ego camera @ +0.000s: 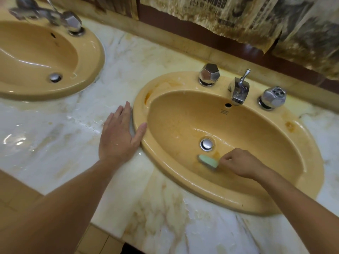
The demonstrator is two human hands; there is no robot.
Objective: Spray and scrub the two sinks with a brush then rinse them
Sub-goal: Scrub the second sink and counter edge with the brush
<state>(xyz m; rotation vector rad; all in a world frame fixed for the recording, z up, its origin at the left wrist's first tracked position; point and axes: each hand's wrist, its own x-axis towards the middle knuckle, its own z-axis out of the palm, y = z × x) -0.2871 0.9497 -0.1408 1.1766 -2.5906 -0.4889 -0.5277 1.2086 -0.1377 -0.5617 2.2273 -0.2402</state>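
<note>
Right hand [236, 163] curled round pale green plastic scrubbing brush [208, 160], bristles low in right-hand tan ceramic sink [300, 143], near chrome drain plug [207, 144]. Left hand [119, 133] flat, fingers straight, bracing on wet marble counter [55, 129] beside rim. Risks: palm sliding on wet stone; rim rust stains missed.

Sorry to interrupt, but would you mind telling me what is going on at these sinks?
A person is scrubbing the right sink with a green brush, gripped in the right hand just below the drain. The left hand rests flat on the wet marble counter. Orange stains remain on the rim.
</note>
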